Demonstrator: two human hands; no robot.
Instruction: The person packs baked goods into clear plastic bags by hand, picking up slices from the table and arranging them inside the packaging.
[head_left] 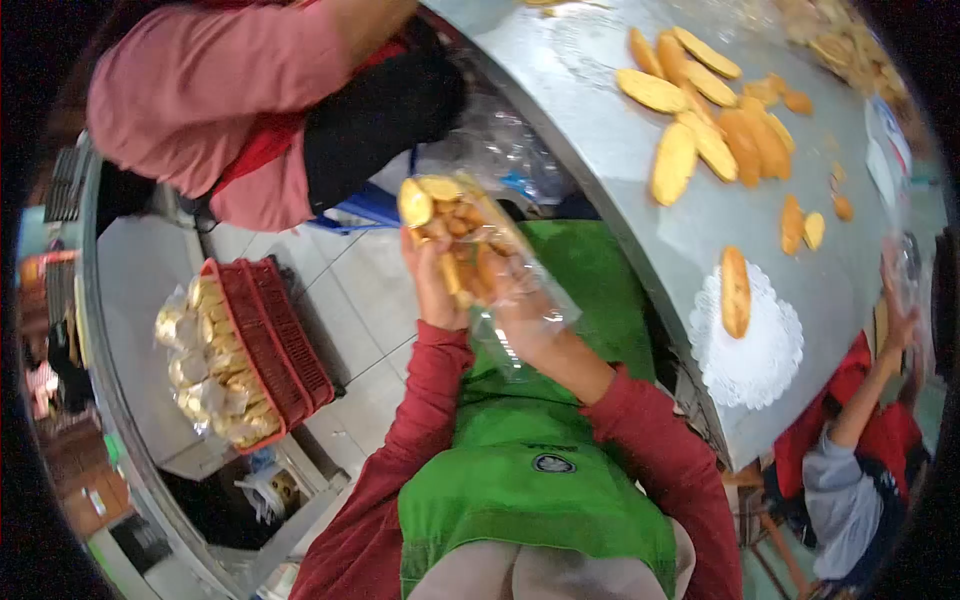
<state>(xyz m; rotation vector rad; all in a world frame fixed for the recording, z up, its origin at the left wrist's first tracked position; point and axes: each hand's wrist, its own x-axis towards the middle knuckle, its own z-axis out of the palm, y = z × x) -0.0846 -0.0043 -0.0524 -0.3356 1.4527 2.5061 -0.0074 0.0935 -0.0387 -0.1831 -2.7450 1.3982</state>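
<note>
Frame centre: left hand point(432, 285) grips one clear bag point(522, 242) of yellow pieces point(415, 203); right hand point(525, 312) at bag, grip unclear. Right: one long piece point(736, 292) on one doily point(762, 368).

- A grey metal table point(672, 250) bore the pieces.
- Long golden pieces point(708, 150) lay clustered on it, several touching.
- Two shorter pieces point(791, 225) lay side by side.
- A white lacy doily point(768, 362) lay near the edge, beneath one long piece point(735, 295).

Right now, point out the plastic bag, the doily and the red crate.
Plastic bag point(507, 232): head view, clear long side.
Doily point(755, 355): head view, bare middle.
Red crate point(272, 345): head view, side wall.
</note>
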